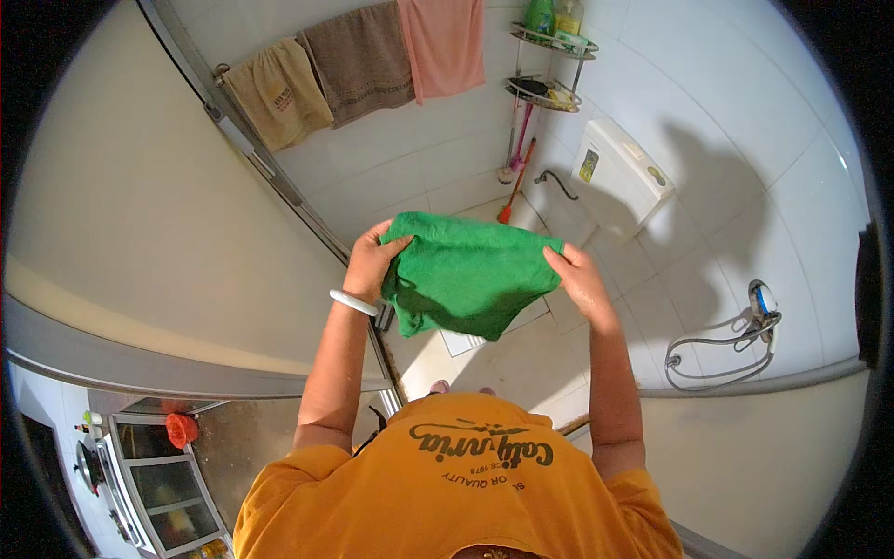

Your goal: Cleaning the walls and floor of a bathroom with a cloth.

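A green cloth (468, 272) is stretched between my two hands in front of me, its lower edge hanging loose. My left hand (374, 258) pinches the cloth's upper left corner, thumb on top. On that wrist sits a white bangle (354, 302). At the opposite corner, my right hand (576, 276) grips the fabric between thumb and fingers. Shadow falls across the cloth's lower part, and the cloth hides some of the tiled floor (559, 360) and part of a white floor grate (461, 342).
Towels (360, 63) hang on a wall rail. A corner shelf (552, 42) holds bottles, with brushes (518, 164) below it. To the right are a white cistern (621, 178) and a hand shower (763, 300). A sliding door frame (279, 175) runs along the left.
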Demonstrator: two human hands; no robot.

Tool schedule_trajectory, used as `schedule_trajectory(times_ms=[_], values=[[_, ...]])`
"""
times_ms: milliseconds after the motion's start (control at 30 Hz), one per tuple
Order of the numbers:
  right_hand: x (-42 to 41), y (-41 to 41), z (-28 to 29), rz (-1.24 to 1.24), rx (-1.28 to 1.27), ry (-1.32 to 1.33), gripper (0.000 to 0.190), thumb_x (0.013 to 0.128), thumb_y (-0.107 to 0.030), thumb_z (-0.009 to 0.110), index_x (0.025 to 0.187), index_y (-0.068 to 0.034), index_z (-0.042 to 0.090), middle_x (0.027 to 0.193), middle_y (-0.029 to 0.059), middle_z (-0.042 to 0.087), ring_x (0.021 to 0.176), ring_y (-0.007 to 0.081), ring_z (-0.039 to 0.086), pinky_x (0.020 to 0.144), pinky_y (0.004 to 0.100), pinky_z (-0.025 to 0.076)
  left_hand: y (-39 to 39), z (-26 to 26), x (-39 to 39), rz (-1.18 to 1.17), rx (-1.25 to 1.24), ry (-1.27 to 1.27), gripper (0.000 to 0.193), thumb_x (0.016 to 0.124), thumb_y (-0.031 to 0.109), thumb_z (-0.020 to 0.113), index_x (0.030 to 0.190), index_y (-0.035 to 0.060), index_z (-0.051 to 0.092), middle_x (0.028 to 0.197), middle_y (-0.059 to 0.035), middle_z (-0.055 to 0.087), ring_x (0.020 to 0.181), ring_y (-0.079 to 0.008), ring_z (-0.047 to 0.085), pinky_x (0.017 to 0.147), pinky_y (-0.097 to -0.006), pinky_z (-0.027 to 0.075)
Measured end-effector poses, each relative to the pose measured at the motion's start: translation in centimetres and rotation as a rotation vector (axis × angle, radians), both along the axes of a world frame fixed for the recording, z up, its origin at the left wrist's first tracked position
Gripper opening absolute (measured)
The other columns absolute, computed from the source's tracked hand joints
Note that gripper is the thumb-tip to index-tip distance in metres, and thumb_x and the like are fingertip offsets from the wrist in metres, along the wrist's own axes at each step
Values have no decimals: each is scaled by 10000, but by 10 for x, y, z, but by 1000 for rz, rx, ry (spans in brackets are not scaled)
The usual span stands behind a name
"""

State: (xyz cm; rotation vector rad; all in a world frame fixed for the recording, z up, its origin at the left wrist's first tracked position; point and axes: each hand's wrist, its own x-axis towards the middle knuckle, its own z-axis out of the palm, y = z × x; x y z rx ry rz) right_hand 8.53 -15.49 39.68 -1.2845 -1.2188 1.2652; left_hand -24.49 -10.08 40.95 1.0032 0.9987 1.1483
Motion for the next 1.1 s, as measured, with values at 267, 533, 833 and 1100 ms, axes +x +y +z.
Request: schedule_trajectory(times_ms=[267, 533, 833, 1100], values=[[-8, 14, 64, -232, 193, 547, 284, 864, -231, 677, 1053, -27, 623, 914, 7, 631, 764, 106, 587, 639, 269, 477, -9, 45, 5, -133, 309, -248, 474, 771, 55, 729, 1188, -58, 534, 1080, -78, 639, 1017, -198, 601, 911, -326, 469], [32, 48, 10, -53, -164, -71, 261, 886, -323, 638, 945, -70, 648, 790, -1, 631, 677, 93, 575, 597, 257, 460, 19, -34, -23, 21, 27, 263, 196, 915, 132, 581, 1046, 1, 643, 945, -13, 635, 854, -98, 558, 787, -252, 444], [20, 47, 27, -68, 84, 463, 342, 857, -258, 666, 1080, -9, 592, 988, 90, 641, 953, 183, 608, 831, 327, 494, 24, 2, -8, 245, 147, 345, 187, 932, 131, 551, 1039, 16, 652, 873, 21, 604, 814, -85, 526, 724, -223, 416], [22, 21, -96, -245, -105, -296, 548, 714, -223, 761, 1178, -23, 549, 1064, 121, 630, 944, 200, 606, 820, 332, 472, 14, -35, -14, 30, -115, 314, 225, 864, 93, 636, 1080, 30, 626, 939, -26, 605, 815, -111, 574, 717, -249, 471]])
